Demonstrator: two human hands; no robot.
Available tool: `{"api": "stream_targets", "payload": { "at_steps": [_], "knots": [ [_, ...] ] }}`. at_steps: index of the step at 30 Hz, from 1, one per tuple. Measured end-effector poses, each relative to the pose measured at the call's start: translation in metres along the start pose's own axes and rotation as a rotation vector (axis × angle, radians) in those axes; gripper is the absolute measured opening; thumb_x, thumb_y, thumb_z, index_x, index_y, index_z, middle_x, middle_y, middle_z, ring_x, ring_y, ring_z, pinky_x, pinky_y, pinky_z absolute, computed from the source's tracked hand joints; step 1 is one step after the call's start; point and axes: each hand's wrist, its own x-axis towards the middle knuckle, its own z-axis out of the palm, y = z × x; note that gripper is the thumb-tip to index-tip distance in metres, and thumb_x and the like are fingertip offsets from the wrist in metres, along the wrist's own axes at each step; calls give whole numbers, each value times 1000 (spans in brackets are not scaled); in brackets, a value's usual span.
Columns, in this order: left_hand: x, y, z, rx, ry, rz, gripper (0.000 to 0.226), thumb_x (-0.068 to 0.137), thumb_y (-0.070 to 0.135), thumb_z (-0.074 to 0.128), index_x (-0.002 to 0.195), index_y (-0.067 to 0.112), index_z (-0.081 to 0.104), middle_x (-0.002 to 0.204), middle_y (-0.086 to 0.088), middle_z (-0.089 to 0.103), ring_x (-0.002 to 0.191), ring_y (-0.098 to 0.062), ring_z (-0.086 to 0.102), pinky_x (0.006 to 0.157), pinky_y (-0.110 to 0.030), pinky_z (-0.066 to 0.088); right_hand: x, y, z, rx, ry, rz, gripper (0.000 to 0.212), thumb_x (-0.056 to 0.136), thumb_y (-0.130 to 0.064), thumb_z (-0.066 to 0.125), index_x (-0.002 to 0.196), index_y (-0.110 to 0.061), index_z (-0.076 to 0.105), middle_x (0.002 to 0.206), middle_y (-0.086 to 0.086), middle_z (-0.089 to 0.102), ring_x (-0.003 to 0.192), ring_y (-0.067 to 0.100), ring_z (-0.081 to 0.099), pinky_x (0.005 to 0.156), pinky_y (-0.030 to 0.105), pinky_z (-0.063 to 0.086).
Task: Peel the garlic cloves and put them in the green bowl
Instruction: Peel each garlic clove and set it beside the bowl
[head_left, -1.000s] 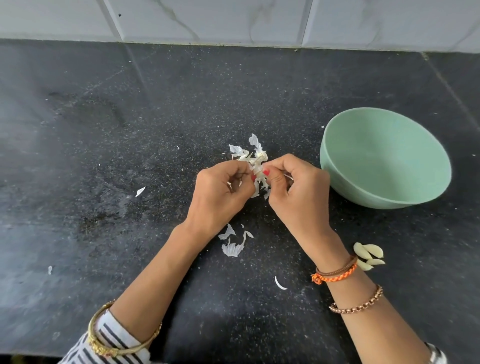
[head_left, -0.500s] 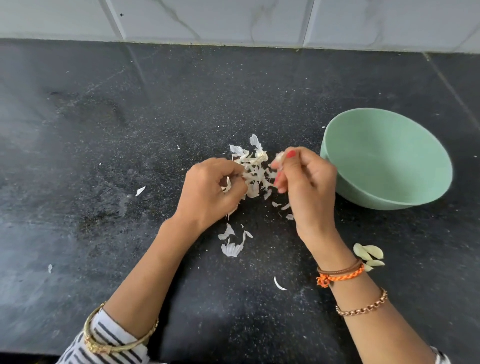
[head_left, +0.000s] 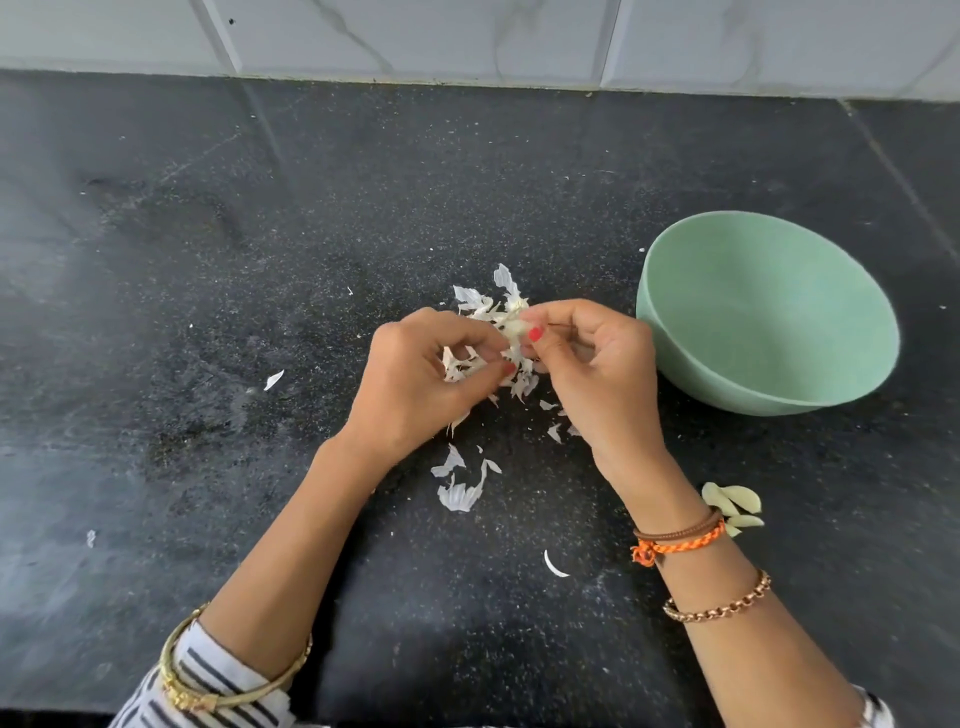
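My left hand and my right hand meet over the middle of the black counter. Between their fingertips they pinch a small garlic clove with papery skin hanging from it. A heap of white garlic skins lies just behind the hands. The green bowl stands to the right of my right hand, and I see nothing inside it. Several peeled cloves lie on the counter beside my right wrist.
More skin scraps lie below the hands, with single flakes to the left and another flake near the front. A tiled wall bounds the black counter at the back.
My right hand had lifted away to the right with a piece of skin. It has come back to my left hand, and both pinch the clove again.
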Motion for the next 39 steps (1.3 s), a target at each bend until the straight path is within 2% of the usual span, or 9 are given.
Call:
{"api": "stream_targets", "payload": {
  "at_steps": [3, 6, 10, 14, 17, 22, 30, 36, 39],
  "knots": [
    [1, 2, 1, -142, 55, -117, 6, 75, 34, 69, 81, 35, 67, 71, 22, 66, 59, 0, 52, 53, -14, 38, 0, -3, -1, 115, -36, 76, 21, 84, 3, 61, 83, -18, 67, 76, -1, 70, 71, 7, 68, 65, 19, 54],
    [2, 5, 2, -143, 92, -161, 9, 79, 27, 65, 83, 35, 67, 77, 19, 70, 69, -17, 61, 60, -32, 50, -2, -5, 1, 150, -31, 69, 17, 84, 1, 63, 82, -16, 67, 75, 0, 69, 68, 6, 66, 62, 18, 52],
    [2, 8, 4, -191, 96, -173, 11, 80, 23, 63, 84, 32, 68, 77, 15, 71, 75, -29, 62, 70, -46, 50, -2, -5, 3, 158, -18, 87, 18, 87, 1, 58, 83, -14, 66, 70, -1, 67, 63, 1, 63, 60, 14, 49],
    [1, 11, 4, -241, 98, -208, 8, 79, 19, 62, 79, 24, 69, 72, 9, 69, 69, -16, 59, 66, -39, 49, -1, -2, 3, 69, -1, 67, 16, 89, -4, 58, 82, -17, 66, 70, -3, 68, 64, 4, 64, 59, 20, 53],
    [-1, 9, 5, -199, 111, -221, 8, 75, 17, 61, 71, 22, 67, 60, 10, 63, 59, -4, 52, 54, -22, 42, -3, 3, 4, -141, 22, -92, 13, 87, -8, 56, 83, -14, 68, 71, -5, 67, 66, 12, 66, 63, 32, 55],
    [-3, 13, 10, -186, 159, -221, 15, 70, 13, 60, 64, 26, 63, 50, 19, 56, 48, 2, 42, 49, -10, 34, -2, 9, 5, -381, 49, -303, 20, 86, -12, 50, 86, -8, 70, 71, -1, 66, 61, 13, 60, 54, 29, 48],
    [0, 12, 4, -182, 230, -263, 11, 69, 11, 59, 59, 15, 63, 43, 14, 45, 42, 1, 33, 44, -11, 28, -5, 0, 8, -128, -31, -250, 15, 88, -16, 51, 82, -24, 63, 66, -22, 59, 64, -1, 63, 57, 14, 50],
    [-1, 15, 4, -161, 242, -281, 12, 68, 15, 63, 57, 11, 63, 44, 12, 46, 42, -2, 32, 42, -13, 27, -7, 4, 11, -67, -2, -323, 14, 88, -5, 57, 82, -11, 68, 69, -14, 62, 64, 2, 62, 57, 10, 47],
    [0, 17, 4, -177, 254, -297, 11, 67, 14, 58, 57, 9, 62, 48, 4, 48, 42, -2, 32, 42, -13, 27, -9, 7, 13, -40, 44, -345, 11, 86, -3, 60, 79, -8, 67, 69, -9, 63, 62, 7, 63, 54, 16, 50]
  ]
}}
